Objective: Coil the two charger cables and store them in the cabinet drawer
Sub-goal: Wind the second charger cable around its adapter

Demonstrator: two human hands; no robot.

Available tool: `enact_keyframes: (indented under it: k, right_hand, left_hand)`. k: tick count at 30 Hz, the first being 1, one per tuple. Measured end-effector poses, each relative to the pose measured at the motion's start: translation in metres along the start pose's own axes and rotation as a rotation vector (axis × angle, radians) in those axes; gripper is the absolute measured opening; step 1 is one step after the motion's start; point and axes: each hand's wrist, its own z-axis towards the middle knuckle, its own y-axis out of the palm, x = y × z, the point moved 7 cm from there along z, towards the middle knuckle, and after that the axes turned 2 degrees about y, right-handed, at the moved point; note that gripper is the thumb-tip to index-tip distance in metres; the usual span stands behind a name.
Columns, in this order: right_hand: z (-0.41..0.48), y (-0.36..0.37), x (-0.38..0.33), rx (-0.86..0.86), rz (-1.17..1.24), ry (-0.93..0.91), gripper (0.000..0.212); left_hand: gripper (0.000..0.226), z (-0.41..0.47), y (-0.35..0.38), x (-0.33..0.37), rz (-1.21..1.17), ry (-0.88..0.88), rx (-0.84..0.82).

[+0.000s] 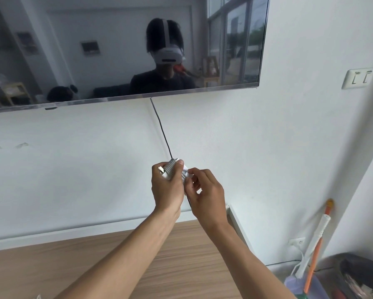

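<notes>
Held up before the white wall above the wooden surface (pixel 95 264), below the television (pixel 116 50): white coiled charger cable (pixel 170 168), left hand (pixel 167 186) fingers closed around it, right hand (pixel 205 193) fingers pinching its right end.

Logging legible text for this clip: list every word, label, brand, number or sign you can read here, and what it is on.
No text here can be read.
Headset reflected in the TV screen: a faint mark on the visor, too blurred to read.
Wall socket plate: only slots, no lettering.
White charger held by the left hand and right hand: no print shows.
</notes>
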Motion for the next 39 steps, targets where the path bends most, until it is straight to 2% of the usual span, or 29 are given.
enact_keyframes:
  k: [8,11,19,24,28,36,39]
  right_hand:
    - [-0.007,0.011,-0.004,-0.145,-0.037,-0.077,0.023]
    - [0.001,0.01,-0.011,-0.12,-0.047,-0.093,0.024]
    - [0.002,0.013,-0.004,-0.1,0.116,0.005,0.023]
    - [-0.005,0.023,0.004,-0.179,0.068,0.022,0.022]
    - [-0.007,0.029,0.007,-0.224,0.041,0.004,0.03]
    - [-0.005,0.027,0.006,-0.113,0.159,0.207,0.021]
    - [0.0,0.024,0.007,-0.094,0.188,0.262,0.01]
  left_hand:
    - [0.02,-0.001,-0.007,-0.002,0.044,-0.007,-0.013]
    - [0.021,0.003,-0.007,0.007,0.05,0.015,-0.004]
    - [0.023,0.005,-0.005,0.007,0.029,-0.026,-0.03]
    - [0.028,0.004,-0.012,-0.012,0.019,-0.11,0.002]
    - [0.027,0.002,-0.015,-0.015,0.037,-0.135,0.021]
    - [0.029,0.011,-0.009,-0.003,0.039,-0.058,-0.011]
    - [0.025,0.01,-0.008,-0.001,0.056,-0.037,-0.024]
